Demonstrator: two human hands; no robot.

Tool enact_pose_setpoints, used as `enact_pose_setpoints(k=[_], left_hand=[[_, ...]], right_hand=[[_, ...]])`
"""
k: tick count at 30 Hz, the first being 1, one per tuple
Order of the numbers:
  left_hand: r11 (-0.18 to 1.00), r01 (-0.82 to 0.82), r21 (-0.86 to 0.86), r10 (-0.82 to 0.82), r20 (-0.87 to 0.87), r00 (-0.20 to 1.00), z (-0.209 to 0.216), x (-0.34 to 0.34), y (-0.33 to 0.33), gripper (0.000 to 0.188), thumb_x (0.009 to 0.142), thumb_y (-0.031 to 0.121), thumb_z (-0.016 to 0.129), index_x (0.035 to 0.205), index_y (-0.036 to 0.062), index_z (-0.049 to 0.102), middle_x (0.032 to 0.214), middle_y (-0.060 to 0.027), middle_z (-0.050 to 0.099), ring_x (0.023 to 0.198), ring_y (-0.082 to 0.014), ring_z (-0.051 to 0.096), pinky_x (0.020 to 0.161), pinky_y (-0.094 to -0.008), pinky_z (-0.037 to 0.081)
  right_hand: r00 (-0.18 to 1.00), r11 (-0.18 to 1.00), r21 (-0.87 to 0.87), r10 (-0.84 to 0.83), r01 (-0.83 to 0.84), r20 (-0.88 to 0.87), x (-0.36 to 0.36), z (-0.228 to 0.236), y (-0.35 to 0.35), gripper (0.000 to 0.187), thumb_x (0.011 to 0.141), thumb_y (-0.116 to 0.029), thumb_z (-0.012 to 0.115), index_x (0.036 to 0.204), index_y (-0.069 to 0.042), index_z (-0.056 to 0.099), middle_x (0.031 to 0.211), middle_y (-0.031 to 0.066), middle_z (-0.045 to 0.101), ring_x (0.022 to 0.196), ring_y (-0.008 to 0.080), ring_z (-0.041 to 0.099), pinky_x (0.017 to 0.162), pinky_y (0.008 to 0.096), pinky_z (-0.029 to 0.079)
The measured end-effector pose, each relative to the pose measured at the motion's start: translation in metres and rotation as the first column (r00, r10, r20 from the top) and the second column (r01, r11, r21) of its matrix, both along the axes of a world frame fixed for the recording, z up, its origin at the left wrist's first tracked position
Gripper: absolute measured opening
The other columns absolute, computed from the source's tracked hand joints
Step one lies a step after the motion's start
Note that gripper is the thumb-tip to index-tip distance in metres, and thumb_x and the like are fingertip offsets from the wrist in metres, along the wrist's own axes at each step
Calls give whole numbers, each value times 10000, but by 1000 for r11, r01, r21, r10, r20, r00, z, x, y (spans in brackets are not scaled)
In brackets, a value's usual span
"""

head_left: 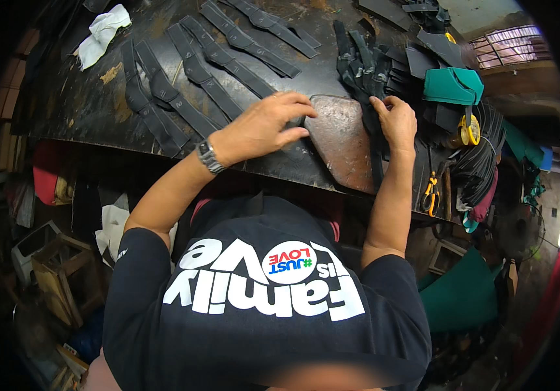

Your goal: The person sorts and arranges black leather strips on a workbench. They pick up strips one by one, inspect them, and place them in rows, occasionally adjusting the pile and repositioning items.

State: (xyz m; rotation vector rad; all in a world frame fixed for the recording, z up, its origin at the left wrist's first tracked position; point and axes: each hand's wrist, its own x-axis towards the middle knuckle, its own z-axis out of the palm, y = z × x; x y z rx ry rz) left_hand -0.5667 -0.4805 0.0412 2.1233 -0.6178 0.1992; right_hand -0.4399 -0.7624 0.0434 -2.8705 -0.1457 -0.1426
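Observation:
My right hand (395,125) is closed in a pinch on a dark strap (376,146), part of a tangled bundle of black straps (363,62) that trails over the right edge of a worn brown slab (340,133). At the slab's left edge hovers my left hand (264,128), thumb and fingers apart with nothing between them; a metal wristwatch (208,156) is on that wrist. Left of it, several black strap pieces with wider middles (192,65) lie in slanted rows, and my left hand partly covers some of their ends.
Beyond my right hand are a green folded piece (452,86), a yellow tape roll (469,130) and dark offcuts (423,62). Orange-handled pliers or snippers (430,195) rest at the dark table's (84,124) near right edge. A white cloth (103,36) lies far left.

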Motion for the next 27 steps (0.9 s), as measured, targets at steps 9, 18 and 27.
enact_pose_setpoints(k=[9,18,27], left_hand=[[971,177,-160,-193,-93,977,-9,8,-45,301,864,125,699,1147,29,660,1187,-150,640,1112,-317,611,968,-377,476],[999,-2,-39,7,115,993,-11,59,-58,331,844,149,713,1152,44,656,1190,-139,639,1108,-341,592,955,-413,484],[983,-163,-84,180,260,949,-8,73,-56,456,821,121,723,1256,57,597,1247,-131,613,1159,-324,572,1007,-401,466]], right_hand=[[998,997,73,-14,18,-56,13,-4,-10,498,791,-514,717,935,-38,743,878,183,722,875,361,696,767,426,532],[996,973,-229,51,-34,71,18,10,15,377,788,-377,706,987,-59,740,926,197,719,907,386,693,804,466,542],[982,892,428,75,-145,175,14,-1,16,332,789,-30,754,1111,-55,677,685,-2,593,641,79,542,637,236,458]])
